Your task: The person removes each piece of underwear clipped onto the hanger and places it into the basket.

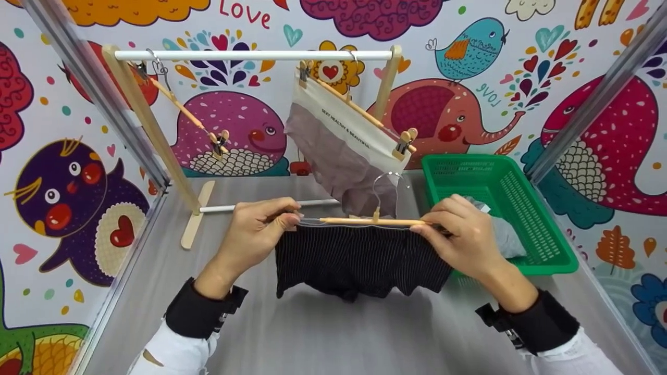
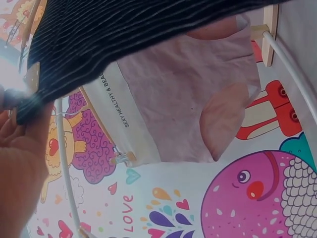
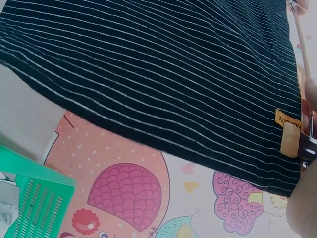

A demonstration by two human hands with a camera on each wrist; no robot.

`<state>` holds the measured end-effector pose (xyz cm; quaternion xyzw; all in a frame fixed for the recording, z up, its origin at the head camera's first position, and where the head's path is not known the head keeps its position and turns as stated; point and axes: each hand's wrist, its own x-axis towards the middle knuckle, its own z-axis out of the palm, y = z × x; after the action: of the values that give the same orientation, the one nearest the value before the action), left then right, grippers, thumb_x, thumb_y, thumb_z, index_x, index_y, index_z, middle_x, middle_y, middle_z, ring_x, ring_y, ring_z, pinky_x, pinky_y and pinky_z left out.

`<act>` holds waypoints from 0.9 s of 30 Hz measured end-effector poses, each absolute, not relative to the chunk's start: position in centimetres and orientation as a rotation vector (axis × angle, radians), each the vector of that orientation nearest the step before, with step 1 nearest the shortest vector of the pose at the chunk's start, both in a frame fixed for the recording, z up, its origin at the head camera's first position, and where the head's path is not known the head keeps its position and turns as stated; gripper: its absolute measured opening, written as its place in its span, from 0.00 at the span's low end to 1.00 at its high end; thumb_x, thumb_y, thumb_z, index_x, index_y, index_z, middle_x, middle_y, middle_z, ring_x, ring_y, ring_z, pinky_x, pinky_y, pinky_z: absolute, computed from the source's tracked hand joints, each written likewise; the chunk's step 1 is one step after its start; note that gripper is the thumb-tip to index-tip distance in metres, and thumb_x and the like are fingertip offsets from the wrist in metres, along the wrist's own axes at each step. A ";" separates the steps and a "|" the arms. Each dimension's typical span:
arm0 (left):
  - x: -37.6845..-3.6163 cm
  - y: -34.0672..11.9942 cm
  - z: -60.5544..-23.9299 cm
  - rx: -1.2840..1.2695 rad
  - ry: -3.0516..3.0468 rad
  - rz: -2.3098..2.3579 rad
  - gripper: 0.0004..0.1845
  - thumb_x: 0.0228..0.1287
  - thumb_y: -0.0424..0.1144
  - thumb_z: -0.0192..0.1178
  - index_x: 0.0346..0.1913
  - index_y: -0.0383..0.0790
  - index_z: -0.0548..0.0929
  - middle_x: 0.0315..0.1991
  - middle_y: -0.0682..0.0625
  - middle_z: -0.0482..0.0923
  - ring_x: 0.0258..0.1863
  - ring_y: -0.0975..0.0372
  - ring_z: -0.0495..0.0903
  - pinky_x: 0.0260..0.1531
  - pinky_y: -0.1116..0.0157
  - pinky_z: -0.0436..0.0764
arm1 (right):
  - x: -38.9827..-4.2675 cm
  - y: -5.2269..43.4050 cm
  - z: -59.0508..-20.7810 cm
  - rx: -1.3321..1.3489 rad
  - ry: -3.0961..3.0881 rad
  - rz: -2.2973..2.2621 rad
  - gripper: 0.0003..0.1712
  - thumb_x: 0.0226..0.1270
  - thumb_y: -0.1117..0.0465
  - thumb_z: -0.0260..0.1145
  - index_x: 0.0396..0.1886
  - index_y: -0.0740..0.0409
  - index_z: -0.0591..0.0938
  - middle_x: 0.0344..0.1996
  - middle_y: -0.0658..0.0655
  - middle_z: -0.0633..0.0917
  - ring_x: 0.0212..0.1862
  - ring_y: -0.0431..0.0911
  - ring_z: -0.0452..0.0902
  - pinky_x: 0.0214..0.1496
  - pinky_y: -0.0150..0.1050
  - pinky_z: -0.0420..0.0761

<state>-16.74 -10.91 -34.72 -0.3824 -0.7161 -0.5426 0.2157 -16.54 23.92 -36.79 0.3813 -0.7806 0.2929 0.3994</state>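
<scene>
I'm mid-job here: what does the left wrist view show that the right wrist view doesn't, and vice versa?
Only the left wrist view shows the mauve cloth briefs with a white printed waistband and the white round rods.
Only the right wrist view shows the green plastic slotted basket and the small yellow label.
Both show the black cloth garment with thin white stripes.

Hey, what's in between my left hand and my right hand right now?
In the head view, a wooden hanger lies between them, with a black striped garment hanging below its bar.
</scene>
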 end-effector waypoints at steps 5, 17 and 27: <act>-17.5 -11.2 -35.6 -1.086 -1.945 -1.451 0.12 0.48 0.18 0.65 0.34 0.35 0.84 0.25 0.50 0.81 0.21 0.61 0.79 0.25 0.72 0.79 | -16.5 23.8 -36.8 0.969 -1.964 0.748 0.14 0.57 0.52 0.71 0.24 0.59 0.84 0.22 0.52 0.80 0.26 0.45 0.69 0.27 0.31 0.65; -17.5 -11.7 -36.4 -1.107 -1.998 -1.475 0.09 0.50 0.25 0.69 0.37 0.35 0.86 0.27 0.49 0.84 0.22 0.64 0.80 0.26 0.70 0.81 | -16.4 23.9 -36.9 0.992 -1.973 0.741 0.13 0.54 0.53 0.73 0.24 0.58 0.85 0.22 0.51 0.80 0.25 0.43 0.67 0.27 0.30 0.63; -16.6 -10.1 -35.9 -1.163 -1.996 -1.416 0.09 0.45 0.28 0.73 0.31 0.37 0.86 0.26 0.50 0.83 0.22 0.65 0.79 0.21 0.66 0.80 | -16.2 23.1 -36.9 1.036 -1.978 0.760 0.11 0.54 0.55 0.74 0.25 0.58 0.84 0.23 0.51 0.79 0.26 0.43 0.67 0.28 0.29 0.64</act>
<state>-16.58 -10.09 -35.88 -0.4192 -0.7196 -0.5104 0.2143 -16.16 23.08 -36.86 0.4060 -0.7751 0.2978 0.3817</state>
